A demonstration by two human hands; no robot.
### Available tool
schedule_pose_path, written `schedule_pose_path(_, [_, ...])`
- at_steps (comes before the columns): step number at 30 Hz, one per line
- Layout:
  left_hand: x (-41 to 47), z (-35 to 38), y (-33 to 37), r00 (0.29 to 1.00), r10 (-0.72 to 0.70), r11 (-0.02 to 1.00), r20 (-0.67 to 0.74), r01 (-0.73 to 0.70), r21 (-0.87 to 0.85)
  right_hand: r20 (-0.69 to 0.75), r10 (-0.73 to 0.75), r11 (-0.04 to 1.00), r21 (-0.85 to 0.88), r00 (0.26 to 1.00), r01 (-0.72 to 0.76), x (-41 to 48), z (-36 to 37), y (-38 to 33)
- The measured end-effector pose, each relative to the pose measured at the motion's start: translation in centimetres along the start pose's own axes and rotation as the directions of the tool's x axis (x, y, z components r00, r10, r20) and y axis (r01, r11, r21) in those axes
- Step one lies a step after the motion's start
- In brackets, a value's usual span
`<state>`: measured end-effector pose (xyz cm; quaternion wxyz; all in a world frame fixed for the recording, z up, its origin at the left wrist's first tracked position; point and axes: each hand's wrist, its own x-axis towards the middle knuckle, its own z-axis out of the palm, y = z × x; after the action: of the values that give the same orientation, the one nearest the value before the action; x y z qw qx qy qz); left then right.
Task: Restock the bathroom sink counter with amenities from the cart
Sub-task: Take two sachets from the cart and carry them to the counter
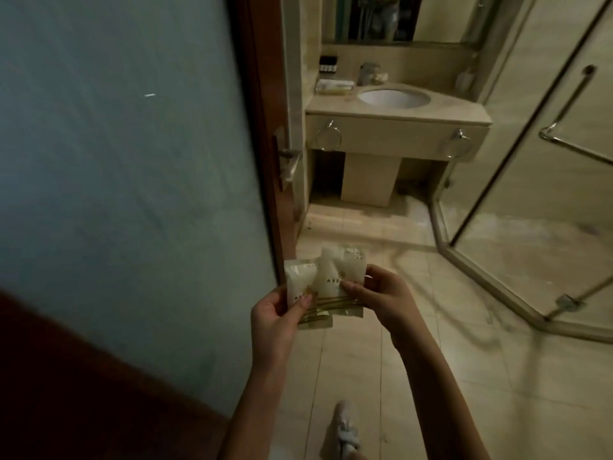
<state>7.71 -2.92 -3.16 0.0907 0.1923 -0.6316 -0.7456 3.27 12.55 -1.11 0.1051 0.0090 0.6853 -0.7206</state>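
A tall door (126, 161) of frosted, blue-green glass in a dark wood frame fills the left side, its metal lever handle (290, 161) at the far edge. On the right stands a clear glass shower enclosure (547, 161) with angled panels and thin metal rails. Pale glossy tiles cover the floor (464, 360) between them. At the far wall sits the sink counter (447, 111), a smooth beige stone slab with a cut-off right corner, an oval white basin (394, 97) sunk into it and two metal towel rings (328, 138) on its front. Both bare forearms reach forward from the near edge, wrists bent slightly inward. The left hand (275, 322) is palm-up, fingers curled under the left packet (298, 277) with the thumb pressed flat on its face. The right hand (384, 297) is turned inward, thumb and fingertips pinched on the right edge of the right packet (345, 263). Both packets are white, crinkled, soft-looking sachets with gold stripes at the near end, and they overlap, held above the floor well short of the counter. A small tray (335, 86) lies on the counter's left end.
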Motion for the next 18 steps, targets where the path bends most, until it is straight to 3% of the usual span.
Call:
schedule_pose_path(9, [14.9, 14.9, 2.3, 0.999, 0.021, 0.999, 0.025, -0.022, 0.042, -0.093, -0.026, 0.998, 0.055, 0.995, 0.032, 16.7, -10.6, -6.3])
schedule_pose_path(18, [22.8, 21.1, 1.7, 0.997, -0.007, 1.0, 0.076, 0.006, 0.018, -0.17, 0.031, 0.999, 0.043, 0.985, -0.024, 25.3, -15.3, -4.9])
